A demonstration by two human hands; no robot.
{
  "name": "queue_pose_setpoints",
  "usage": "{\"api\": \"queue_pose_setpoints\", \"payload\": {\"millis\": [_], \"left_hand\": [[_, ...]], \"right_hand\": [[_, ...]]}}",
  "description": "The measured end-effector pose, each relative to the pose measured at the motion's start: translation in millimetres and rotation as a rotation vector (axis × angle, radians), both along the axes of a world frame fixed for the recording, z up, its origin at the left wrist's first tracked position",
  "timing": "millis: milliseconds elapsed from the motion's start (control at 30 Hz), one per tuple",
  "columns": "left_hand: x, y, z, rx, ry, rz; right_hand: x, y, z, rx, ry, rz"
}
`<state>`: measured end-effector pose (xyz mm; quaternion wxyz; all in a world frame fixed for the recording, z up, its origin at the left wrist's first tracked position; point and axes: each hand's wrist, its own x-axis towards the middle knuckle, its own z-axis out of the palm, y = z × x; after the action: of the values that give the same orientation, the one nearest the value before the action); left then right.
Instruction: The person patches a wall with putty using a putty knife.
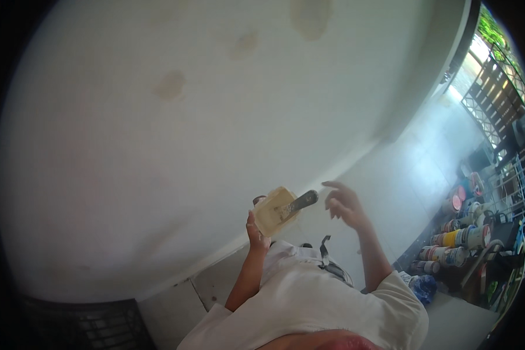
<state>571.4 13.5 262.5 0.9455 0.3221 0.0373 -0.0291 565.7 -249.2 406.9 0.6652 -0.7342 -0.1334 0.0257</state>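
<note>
The tub (267, 217), pale yellow and roughly rectangular, is held out in front of my shirt (332, 303), tilted so that I look into its mouth. My left hand (258, 234) is closed around it, gripping at its left edge and lower left corner, with the thumb up along that side. A scraper (303, 202) rests in the tub, its dark, smeared handle jutting past the right edge and its other end reaching in toward the middle. My right hand (345, 205) is empty, its fingers loosely spread and partly curled, near the end of the handle yet apart from it. Beyond both hands rises a white wall (128, 146), with tan patches (170, 85) on its upper part. Its lower edge meets the pale tiled floor (385, 186). Toward the floor's right edge, cans (449, 238) in several colours are crowded together, with a blue plastic bag (424, 288) just on the near side of them. A slatted gate (491, 93) is at the far right, and a dark crate (90, 326) sits at the lower left, partly lost in shadow.
</note>
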Motion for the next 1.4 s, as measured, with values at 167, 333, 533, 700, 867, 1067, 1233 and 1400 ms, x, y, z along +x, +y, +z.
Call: {"api": "queue_pose_setpoints", "payload": {"millis": [167, 333, 533, 700, 867, 1067, 1233, 1400], "left_hand": [[28, -86, 5, 0.060, 0.047, -0.076], [77, -153, -2, 0.132, 0.122, -0.308], [179, -262, 23, 0.195, 0.106, -0.441], [262, -327, 41, 0.193, 0.019, -0.473], [324, -397, 27, 0.201, 0.052, -0.407], [400, -516, 35, 0.303, -0.147, -0.378], [366, -625, 24, 0.465, -0.050, -0.417], [310, -747, 20, 0.352, 0.069, -0.326]], "right_hand": [[25, -38, -26, -0.167, 0.091, -0.177], [22, -90, -37, 0.042, 0.274, -0.448], [100, -192, -19, 0.157, 0.352, -0.608], [189, -261, -39, -0.300, -0.146, -0.720], [226, -316, -21, -0.084, -0.088, -0.761], [258, -418, 26, -0.146, -0.111, -0.666], [228, -534, 17, -0.353, -0.416, -0.599], [191, -668, 26, -0.486, -0.428, -0.415]]}}
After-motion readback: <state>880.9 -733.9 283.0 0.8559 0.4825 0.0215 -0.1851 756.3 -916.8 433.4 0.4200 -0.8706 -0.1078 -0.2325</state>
